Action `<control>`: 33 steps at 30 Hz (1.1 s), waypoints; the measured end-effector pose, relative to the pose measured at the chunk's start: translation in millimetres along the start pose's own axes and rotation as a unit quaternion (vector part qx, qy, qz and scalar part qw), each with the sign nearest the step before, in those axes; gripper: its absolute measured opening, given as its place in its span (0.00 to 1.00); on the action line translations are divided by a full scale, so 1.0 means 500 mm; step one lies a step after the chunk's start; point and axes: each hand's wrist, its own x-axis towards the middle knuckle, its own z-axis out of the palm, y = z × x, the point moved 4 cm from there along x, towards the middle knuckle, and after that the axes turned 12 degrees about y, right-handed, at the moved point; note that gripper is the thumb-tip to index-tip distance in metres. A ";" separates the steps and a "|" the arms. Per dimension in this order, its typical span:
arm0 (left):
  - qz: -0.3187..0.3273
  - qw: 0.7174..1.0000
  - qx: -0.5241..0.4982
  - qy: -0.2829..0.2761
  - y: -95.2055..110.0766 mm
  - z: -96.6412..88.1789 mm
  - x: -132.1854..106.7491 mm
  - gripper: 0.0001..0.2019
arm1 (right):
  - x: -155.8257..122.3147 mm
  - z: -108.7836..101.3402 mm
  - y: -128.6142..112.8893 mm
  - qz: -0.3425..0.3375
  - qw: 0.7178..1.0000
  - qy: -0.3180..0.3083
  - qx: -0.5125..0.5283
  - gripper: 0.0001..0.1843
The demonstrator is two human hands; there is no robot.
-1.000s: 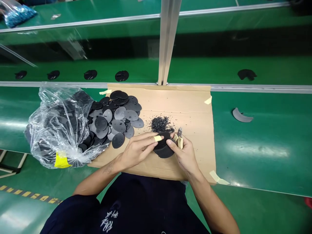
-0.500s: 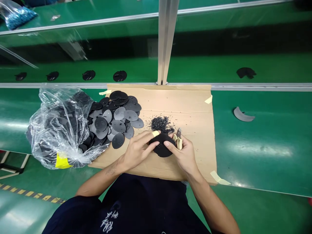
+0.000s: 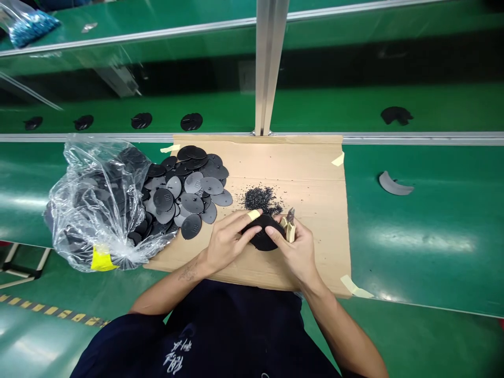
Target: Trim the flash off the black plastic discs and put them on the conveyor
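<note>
Between my two hands is a black plastic disc (image 3: 264, 239), held by its edges just above the cardboard. My left hand (image 3: 228, 240) grips its left side, thumb on the face, yellow tape wrapped round the index finger. On the other side my right hand (image 3: 298, 251) pinches the disc with its thumb and also holds a pair of cutting pliers (image 3: 290, 226) with pale handles, jaws pointing up and away from the disc. Small black plastic bits (image 3: 260, 199) lie heaped just beyond the disc. My fingers under the disc are hidden.
A pile of black and grey discs (image 3: 192, 202) spills from a clear plastic bag (image 3: 98, 210) at left. The cardboard sheet (image 3: 307, 168) is taped to the green bench (image 3: 425, 226), where a grey curved piece (image 3: 395, 185) lies. A metal post (image 3: 268, 68) rises behind the cardboard.
The disc has tilted a little and its lower edge sits slightly higher. Both hands keep their hold, and the pliers stay in my right hand. The view has shifted very slightly.
</note>
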 end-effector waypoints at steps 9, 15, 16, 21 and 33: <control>-0.003 1.000 -0.016 0.024 0.001 0.003 0.000 0.16 | -0.001 -0.002 -0.002 -0.011 1.000 0.003 -0.008 0.20; -0.005 0.999 -0.014 0.028 -0.001 0.003 -0.001 0.16 | 0.000 0.001 -0.002 -0.001 1.000 -0.003 0.007 0.19; -0.005 0.999 -0.015 0.028 -0.002 0.003 -0.002 0.16 | 0.000 0.001 -0.002 -0.002 1.000 -0.003 0.006 0.19; -0.004 0.999 -0.014 0.028 -0.003 0.004 -0.004 0.16 | -0.002 0.000 -0.004 -0.012 1.000 -0.004 -0.011 0.19; -0.180 0.974 -0.138 -0.005 -0.030 0.015 -0.007 0.16 | -0.011 0.000 -0.014 -0.082 0.996 -0.004 -0.039 0.16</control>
